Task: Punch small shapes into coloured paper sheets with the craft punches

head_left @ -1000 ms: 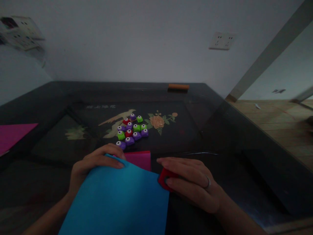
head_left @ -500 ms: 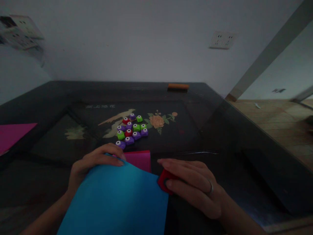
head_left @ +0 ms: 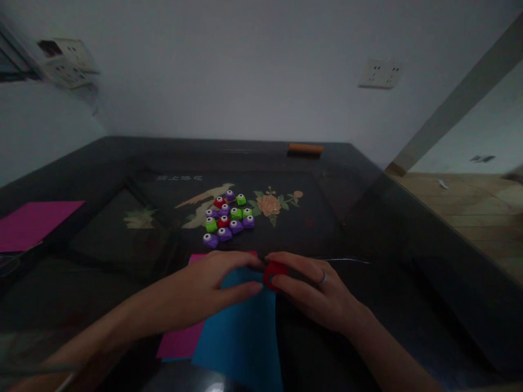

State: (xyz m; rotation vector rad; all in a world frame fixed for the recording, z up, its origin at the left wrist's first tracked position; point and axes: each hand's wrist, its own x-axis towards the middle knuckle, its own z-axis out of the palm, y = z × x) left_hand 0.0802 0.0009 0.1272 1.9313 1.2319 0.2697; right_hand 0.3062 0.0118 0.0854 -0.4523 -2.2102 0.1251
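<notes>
A sheet of blue paper (head_left: 241,337) lies partly over a pink sheet (head_left: 183,340) at the table's near side. My left hand (head_left: 220,277) reaches over both and holds the blue sheet's upper edge near its right corner, thumb on top. My right hand (head_left: 314,288) pinches a small red clip-like piece (head_left: 277,272) between thumb and fingers, right at that corner. Whether the red piece is clamped on the paper cannot be made out. Beyond the hands stand several small one-eyed pieces in purple, green and red (head_left: 223,221), grouped close together.
The dark glossy table (head_left: 368,218) bears bird and flower pictures. An orange-brown stick (head_left: 305,148) lies at its back edge by the wall. Another pink sheet (head_left: 41,223) rests at the far left. A dark flat object (head_left: 461,310) lies at the right.
My left hand has moved right along the blue sheet to its corner beside the red piece. The sheet has come down flatter and shows more pink paper. The view has shifted slightly.
</notes>
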